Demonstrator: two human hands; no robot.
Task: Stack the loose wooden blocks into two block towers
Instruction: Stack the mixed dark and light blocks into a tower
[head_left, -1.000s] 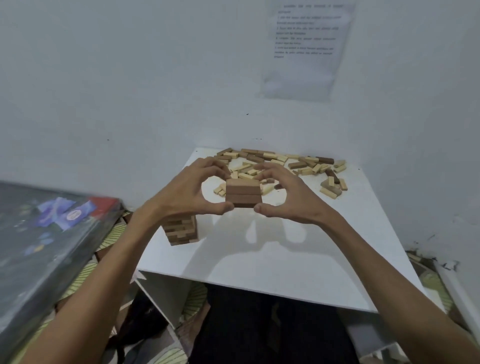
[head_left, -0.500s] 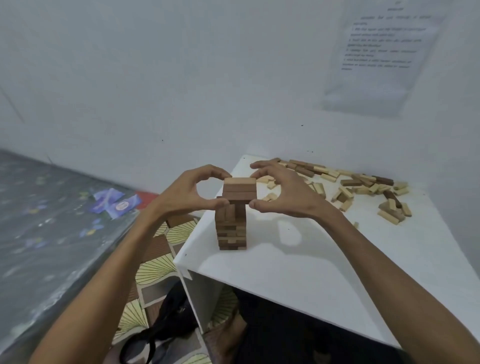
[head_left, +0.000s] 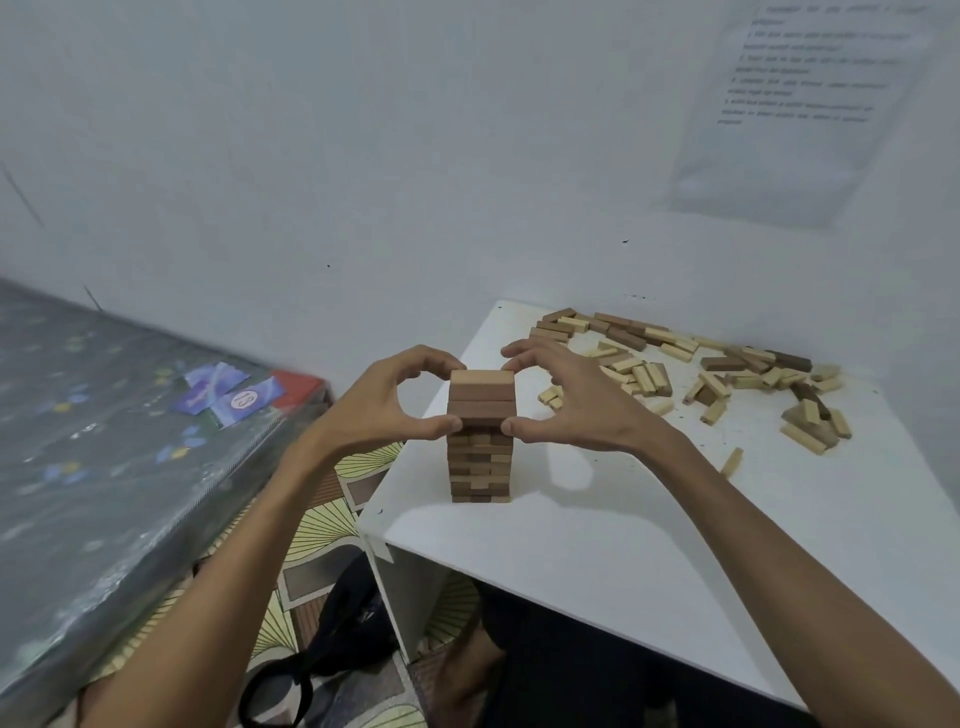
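Note:
A tower of wooden blocks (head_left: 479, 465) stands near the left front corner of the white table (head_left: 597, 530). On its top sits a layer of three blocks (head_left: 482, 397), one pale and two brown. My left hand (head_left: 387, 410) pinches this layer from the left between thumb and curled fingers. From the right, my right hand (head_left: 563, 402) pinches it the same way. Whether the layer rests fully on the tower is hidden by my thumbs. A pile of loose blocks (head_left: 691, 366), pale and dark, lies at the back of the table.
A grey mattress (head_left: 104, 441) with blue cards lies to the left. A black bag (head_left: 332, 623) sits on the patterned floor beside the table. The wall stands right behind the table, with a paper sheet (head_left: 789, 104) taped on it. A single block (head_left: 731, 461) lies apart on the right.
Both hands carried the three-block layer from mid-table to the left and brought it down onto the top of the tower. The view has swung left.

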